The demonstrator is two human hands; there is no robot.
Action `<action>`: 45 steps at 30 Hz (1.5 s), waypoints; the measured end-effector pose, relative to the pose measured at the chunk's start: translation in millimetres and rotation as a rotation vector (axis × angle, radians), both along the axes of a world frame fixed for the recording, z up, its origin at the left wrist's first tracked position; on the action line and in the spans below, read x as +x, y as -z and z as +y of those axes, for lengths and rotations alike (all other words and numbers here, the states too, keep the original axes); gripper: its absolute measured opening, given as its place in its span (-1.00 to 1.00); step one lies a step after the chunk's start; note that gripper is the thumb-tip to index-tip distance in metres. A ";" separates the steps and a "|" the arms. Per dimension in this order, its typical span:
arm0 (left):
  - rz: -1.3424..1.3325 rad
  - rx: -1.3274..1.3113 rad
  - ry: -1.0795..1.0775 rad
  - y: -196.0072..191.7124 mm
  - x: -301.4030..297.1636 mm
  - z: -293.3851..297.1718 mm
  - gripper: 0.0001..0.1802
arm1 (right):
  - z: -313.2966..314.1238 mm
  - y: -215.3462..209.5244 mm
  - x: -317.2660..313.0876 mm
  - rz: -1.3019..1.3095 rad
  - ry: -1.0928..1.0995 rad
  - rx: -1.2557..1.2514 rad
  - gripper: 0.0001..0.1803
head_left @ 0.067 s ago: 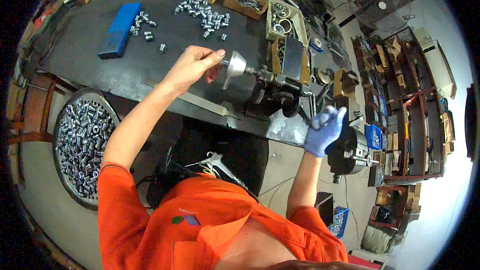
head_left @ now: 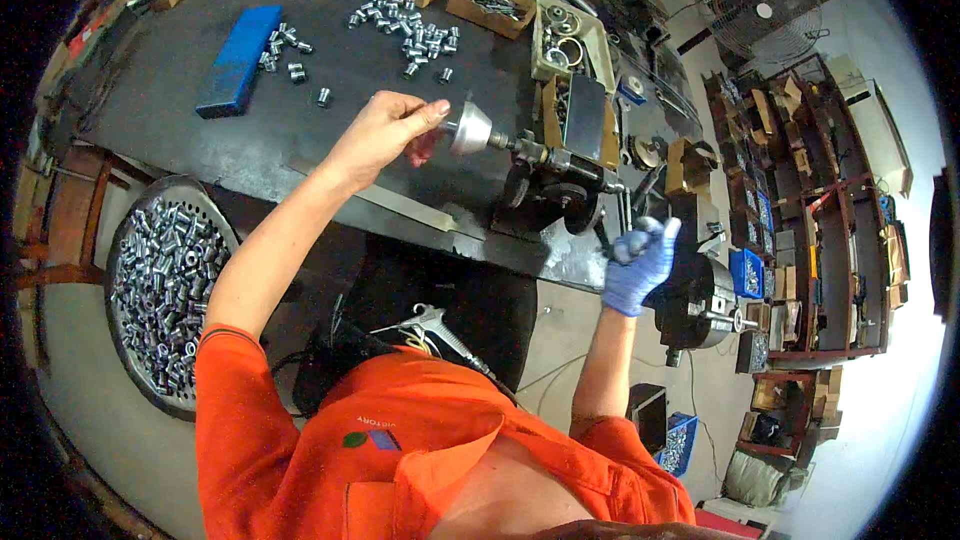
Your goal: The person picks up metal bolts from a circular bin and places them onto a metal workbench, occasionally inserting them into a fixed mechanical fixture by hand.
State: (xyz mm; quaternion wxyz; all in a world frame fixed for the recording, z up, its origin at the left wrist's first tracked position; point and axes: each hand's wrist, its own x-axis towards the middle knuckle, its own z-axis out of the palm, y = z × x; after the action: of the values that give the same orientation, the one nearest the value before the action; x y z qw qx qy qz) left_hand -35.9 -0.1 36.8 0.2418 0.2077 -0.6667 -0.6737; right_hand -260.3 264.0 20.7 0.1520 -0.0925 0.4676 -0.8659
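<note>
Above the bench's front part, my bare left hand is closed in a pinch on a small metal part, mostly hidden by the fingers. That part meets a silver metal cone on the spindle of a dark hand-cranked bench device. My right hand, in a blue glove, has its fingers curled beside this device. A dark crank handle runs up to the glove, which appears closed around its end.
Several metal fittings lie on the dark bench near a blue block. A round perforated tray of fittings stands at left. An air gun lies below the bench edge. A dark chuck-like machine stands at right.
My right hand has moved a little left and down beside the device. The cone looks turned, its lower projection no longer showing. My left hand stays almost still.
</note>
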 end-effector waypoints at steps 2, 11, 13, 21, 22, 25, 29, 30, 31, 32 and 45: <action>0.003 0.040 0.000 -4.3 -0.1 0.6 -0.55 | -5.0 29.0 -7.4 -0.107 0.004 0.040 -0.56; -0.142 -0.172 -0.147 2.4 95.8 -17.9 -0.60 | -82.2 -21.3 -54.7 0.075 0.047 0.132 -0.66; -0.339 -0.230 -0.276 -1.3 151.8 -17.4 -0.59 | -56.9 -37.3 -50.4 0.152 -0.001 -0.043 -0.61; -1.008 -1.170 -0.708 22.9 259.9 -8.8 -0.70 | 10.2 27.3 -2.7 -0.023 -0.080 -0.043 -0.55; -0.908 -0.976 -0.627 9.2 220.5 -7.8 -0.71 | 5.2 34.6 -4.2 -0.052 -0.045 0.058 -0.58; -0.509 -0.953 -0.476 29.2 127.9 -25.5 -0.74 | -27.3 48.8 -17.2 -0.049 0.082 0.246 -0.62; -0.553 -1.081 -0.241 52.3 29.6 -46.0 -0.69 | -41.7 66.0 -48.0 -0.157 -0.272 -0.178 -0.76; -0.579 -1.162 -0.228 63.2 17.7 -51.6 -0.69 | -44.4 63.0 -39.5 -0.077 -0.126 -0.042 -0.74; -0.606 -1.242 -0.217 74.0 9.5 -56.6 -0.69 | -42.4 62.1 -39.7 -0.079 -0.104 0.006 -0.71; -0.570 -1.283 -0.218 79.1 6.1 -58.2 -0.69 | -35.5 61.7 -34.6 -0.087 -0.105 0.024 -0.69; 0.201 0.027 0.065 2.9 26.4 -8.4 -0.78 | -26.4 42.7 -11.7 -0.145 0.013 0.175 -0.63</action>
State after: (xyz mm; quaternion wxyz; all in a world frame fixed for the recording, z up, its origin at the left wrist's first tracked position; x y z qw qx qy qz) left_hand -9.4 -8.4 33.9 0.2828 0.1206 -0.6362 -0.7076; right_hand -272.0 237.5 -22.1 0.1871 -0.0131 0.5298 -0.8272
